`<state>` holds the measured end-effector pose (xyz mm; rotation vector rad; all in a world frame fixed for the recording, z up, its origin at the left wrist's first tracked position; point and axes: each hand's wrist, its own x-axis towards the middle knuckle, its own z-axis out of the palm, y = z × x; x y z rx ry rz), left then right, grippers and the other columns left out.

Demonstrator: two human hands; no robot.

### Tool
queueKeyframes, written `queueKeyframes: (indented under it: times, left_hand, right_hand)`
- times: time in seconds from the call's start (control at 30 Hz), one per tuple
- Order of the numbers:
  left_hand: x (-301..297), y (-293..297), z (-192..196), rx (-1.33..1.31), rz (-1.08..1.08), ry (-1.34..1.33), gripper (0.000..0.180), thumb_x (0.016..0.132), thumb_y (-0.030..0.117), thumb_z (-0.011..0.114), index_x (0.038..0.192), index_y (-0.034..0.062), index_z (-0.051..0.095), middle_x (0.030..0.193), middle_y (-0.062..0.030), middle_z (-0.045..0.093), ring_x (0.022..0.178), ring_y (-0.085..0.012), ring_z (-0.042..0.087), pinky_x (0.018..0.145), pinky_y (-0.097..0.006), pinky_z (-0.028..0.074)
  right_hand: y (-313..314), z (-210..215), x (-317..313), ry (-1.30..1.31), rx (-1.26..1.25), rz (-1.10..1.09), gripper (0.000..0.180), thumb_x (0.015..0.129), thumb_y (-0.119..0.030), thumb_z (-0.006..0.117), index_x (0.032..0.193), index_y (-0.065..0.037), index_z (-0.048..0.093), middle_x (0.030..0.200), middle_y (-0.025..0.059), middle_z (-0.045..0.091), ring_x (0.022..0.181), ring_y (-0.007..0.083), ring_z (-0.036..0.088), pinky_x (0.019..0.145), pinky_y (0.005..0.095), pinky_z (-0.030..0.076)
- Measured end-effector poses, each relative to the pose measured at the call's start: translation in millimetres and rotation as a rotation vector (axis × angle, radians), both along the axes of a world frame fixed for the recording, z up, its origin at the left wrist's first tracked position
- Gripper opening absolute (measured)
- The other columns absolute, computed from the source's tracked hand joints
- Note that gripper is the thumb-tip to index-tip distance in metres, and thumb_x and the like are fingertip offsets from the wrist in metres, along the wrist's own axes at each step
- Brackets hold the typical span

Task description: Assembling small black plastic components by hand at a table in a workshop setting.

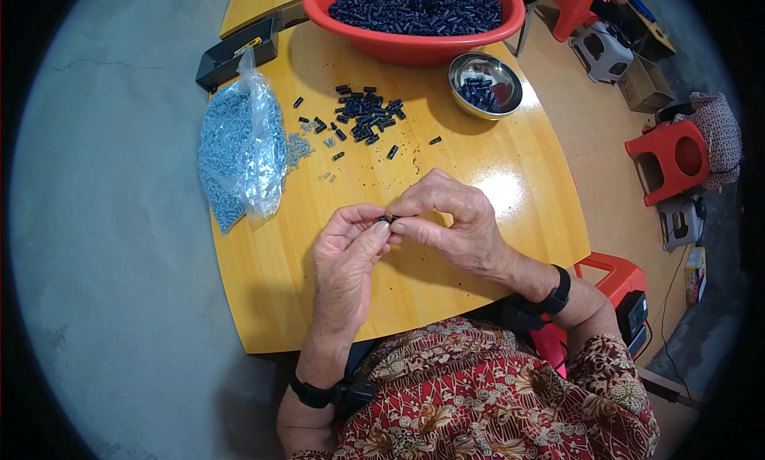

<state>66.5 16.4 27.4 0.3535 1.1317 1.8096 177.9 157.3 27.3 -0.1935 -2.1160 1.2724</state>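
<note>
My left hand (344,257) and my right hand (448,221) meet above the yellow wooden table (494,173). Together their fingertips pinch one small black plastic part (388,219). Further out on the table lies a loose pile of black parts (365,115) with a few small metal screws (301,148) beside it. A clear plastic bag of silvery screws (239,145) lies at the left edge. A steel bowl (485,85) holds some black parts. Behind it a big red basin (414,18) is full of them.
A black box (236,55) sits at the table's far left corner. Red and grey plastic stools (673,161) stand on the floor at right. Grey concrete floor (111,221) lies to the left. A red stool (613,277) stands by my right side.
</note>
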Motion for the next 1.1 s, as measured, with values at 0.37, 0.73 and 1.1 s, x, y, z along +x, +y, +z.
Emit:
queueKeyframes:
  times: [0.37,0.73,1.1]
  left_hand:
    - [5.0,2.4,5.7,0.019,0.039,0.095,0.025,0.088,-0.004,0.062,0.112,-0.0021,0.055,0.1,-0.0087,0.064,0.089,-0.0116,0.062,0.083,-0.025,0.051]
    - [10.4,5.3,7.6,-0.018,0.126,0.269,0.025,0.086,-0.009,0.064,0.108,-0.0032,0.054,0.1,-0.0099,0.064,0.091,-0.013,0.064,0.085,-0.024,0.054]
    - [8.2,3.1,6.2,-0.056,0.066,0.095,0.02,0.089,-0.001,0.064,0.108,-0.0031,0.059,0.098,-0.0105,0.067,0.089,-0.0154,0.066,0.082,-0.025,0.053]
  right_hand:
    - [1.8,4.6,4.9,-0.023,0.059,0.016,0.014,0.079,-0.004,0.071,0.093,-0.001,0.07,0.085,0.0089,0.066,0.083,0.0224,0.064,0.075,0.0342,0.051]
    - [0.5,7.8,10.2,-0.175,-0.43,0.032,0.015,0.085,-0.005,0.068,0.099,0.001,0.069,0.087,0.005,0.068,0.082,0.0113,0.063,0.074,0.027,0.051]
    - [0.5,5.9,14.0,-0.094,-0.623,0.051,0.015,0.089,-0.005,0.065,0.102,0.002,0.069,0.092,0.0038,0.068,0.085,0.0088,0.064,0.077,0.0223,0.051]
